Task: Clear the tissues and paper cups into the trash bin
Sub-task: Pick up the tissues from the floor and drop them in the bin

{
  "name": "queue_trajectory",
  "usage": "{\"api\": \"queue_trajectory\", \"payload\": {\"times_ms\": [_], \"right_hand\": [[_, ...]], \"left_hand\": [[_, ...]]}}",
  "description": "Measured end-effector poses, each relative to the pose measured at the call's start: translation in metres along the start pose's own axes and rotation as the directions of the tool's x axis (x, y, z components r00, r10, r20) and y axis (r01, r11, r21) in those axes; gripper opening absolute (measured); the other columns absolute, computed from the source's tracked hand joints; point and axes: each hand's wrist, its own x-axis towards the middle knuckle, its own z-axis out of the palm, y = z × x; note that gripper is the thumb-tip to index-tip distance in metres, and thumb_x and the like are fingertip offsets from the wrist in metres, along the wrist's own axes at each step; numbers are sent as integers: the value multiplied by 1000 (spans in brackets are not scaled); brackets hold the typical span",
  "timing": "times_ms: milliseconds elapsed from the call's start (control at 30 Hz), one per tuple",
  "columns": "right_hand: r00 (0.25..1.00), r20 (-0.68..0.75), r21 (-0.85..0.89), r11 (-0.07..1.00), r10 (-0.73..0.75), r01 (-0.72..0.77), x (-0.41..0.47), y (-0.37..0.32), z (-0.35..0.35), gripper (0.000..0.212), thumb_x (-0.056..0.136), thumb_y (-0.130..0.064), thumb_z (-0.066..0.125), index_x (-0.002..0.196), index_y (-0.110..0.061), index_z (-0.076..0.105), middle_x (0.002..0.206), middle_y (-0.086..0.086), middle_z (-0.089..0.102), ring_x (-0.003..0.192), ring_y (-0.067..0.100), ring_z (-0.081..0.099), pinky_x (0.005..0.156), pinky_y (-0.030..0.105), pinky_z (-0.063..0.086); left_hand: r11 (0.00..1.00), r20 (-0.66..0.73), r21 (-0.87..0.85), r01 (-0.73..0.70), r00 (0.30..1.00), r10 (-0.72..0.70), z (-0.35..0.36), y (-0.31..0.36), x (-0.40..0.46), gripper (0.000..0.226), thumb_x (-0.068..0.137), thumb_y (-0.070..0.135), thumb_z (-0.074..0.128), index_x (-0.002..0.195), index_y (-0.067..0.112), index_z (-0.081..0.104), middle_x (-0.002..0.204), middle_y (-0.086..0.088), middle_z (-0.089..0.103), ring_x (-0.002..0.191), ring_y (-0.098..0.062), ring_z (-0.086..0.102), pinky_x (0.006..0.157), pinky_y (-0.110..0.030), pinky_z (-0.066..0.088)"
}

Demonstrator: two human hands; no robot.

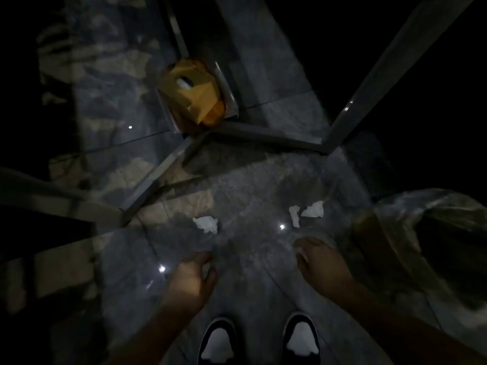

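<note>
It is dark and I look down at a marble floor. Three crumpled white tissues lie ahead of my feet: one tissue (pixel 206 224) on the left, and a pair on the right, a narrow tissue (pixel 294 216) beside a wider tissue (pixel 313 209). My left hand (pixel 191 276) hovers low behind the left tissue, fingers loosely apart and holding nothing. My right hand (pixel 320 262) is curled just behind the pair, with a small white tissue scrap (pixel 300 252) showing at its fingers. A trash bin (pixel 421 233) lined with a clear bag stands at the right.
A square metal bin with a yellow bag (pixel 196 97) sits further ahead, something white inside it. Metal rails or frame legs (pixel 266 134) cross the floor between it and me. My two black-and-white shoes (pixel 218 341) are at the bottom edge.
</note>
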Motion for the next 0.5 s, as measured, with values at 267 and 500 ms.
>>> {"api": "queue_trajectory", "payload": {"times_ms": [267,500], "right_hand": [[988,-92,-205,973,-123,102,102,65,53,33,100,-22,49,130,-17,62,137,5,59,123,21,57,114,31,32],[956,-95,-335,914,-276,231,127,84,57,31,67,-8,87,95,-5,76,101,14,73,75,24,74,72,28,55]], "left_hand": [[948,-79,239,-210,969,234,36,-49,107,29,79,27,74,105,16,75,109,-6,76,100,-29,71,83,-33,55],[912,-8,331,-243,966,260,54,-73,154,51,84,36,73,134,29,62,138,4,61,121,-21,57,94,-33,49]]}}
